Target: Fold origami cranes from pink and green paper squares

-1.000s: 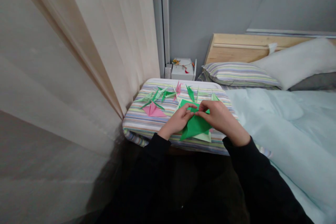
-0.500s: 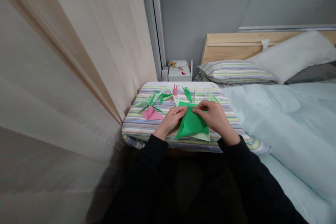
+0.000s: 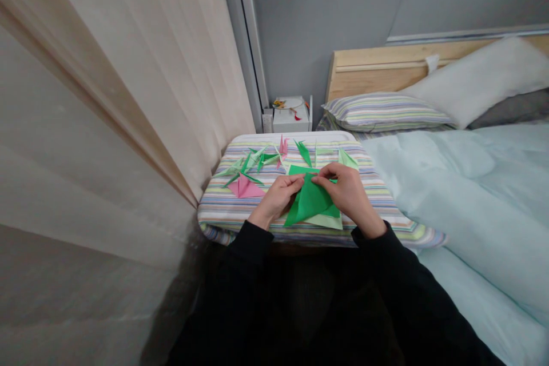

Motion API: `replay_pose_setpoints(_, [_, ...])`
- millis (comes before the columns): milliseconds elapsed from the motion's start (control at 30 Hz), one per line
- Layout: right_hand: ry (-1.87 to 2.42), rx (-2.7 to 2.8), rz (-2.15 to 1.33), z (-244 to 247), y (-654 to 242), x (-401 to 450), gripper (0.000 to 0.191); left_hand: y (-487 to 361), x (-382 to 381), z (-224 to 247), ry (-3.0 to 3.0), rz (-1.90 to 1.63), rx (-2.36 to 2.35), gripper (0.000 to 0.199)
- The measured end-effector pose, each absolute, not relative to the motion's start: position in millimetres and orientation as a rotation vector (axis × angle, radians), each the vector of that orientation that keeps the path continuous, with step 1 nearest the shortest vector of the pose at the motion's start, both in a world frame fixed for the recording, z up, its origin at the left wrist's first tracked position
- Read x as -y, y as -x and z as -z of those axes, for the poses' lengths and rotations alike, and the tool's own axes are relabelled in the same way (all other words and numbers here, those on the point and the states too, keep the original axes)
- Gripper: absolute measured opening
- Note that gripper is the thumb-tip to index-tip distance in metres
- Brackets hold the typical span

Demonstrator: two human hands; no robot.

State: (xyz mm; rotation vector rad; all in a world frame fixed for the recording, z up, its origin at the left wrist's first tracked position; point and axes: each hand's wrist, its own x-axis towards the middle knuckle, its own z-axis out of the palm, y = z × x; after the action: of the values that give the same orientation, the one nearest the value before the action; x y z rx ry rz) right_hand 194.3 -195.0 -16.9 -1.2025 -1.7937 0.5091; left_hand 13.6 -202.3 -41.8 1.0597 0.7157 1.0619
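Pinching a green origami sheet point(image 3: 309, 206), the left hand point(image 3: 278, 197) and right hand point(image 3: 348, 193) hold a fold. It looks ready for pressing flat.

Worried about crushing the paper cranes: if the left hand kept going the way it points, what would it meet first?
The left hand would likely meet the bright green folded paper first, at its fingertips, though depth is unclear.

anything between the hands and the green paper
Nothing visible stands in the way: the left hand and the right hand both touch the green origami paper directly, with a pale green sheet lying beneath it.
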Motion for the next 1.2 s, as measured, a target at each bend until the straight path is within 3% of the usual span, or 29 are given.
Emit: replay_pose_setpoints(1200, [1.188, 1.748, -0.586, 7.2, -188.3, 201.2, 0.018, -9.5, 205.1, 32.9, -1.422, -1.103, -0.87, 0.044])
